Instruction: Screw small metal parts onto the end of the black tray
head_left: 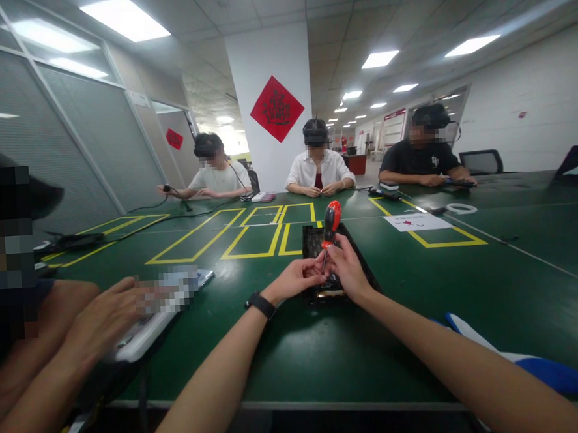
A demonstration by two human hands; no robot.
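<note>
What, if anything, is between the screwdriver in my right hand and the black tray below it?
Your left hand is, close by the lower shaft of the screwdriver, over the black tray. Whether the tip touches anything is too small to tell.

Likely office: glazed partition (19, 135), mesh chair (481, 161)

On the tabletop (278, 357), a tray (315, 241) is placed in mid-view, with a screwdriver (334, 217) held over it. Behind, to the right, paper (431, 223) is laid, with a ring (465, 212) beyond. A device (147, 336) is set at left, by a co-worker's arm (54, 387). 3 people (335, 168) are seated across the far side.
</note>
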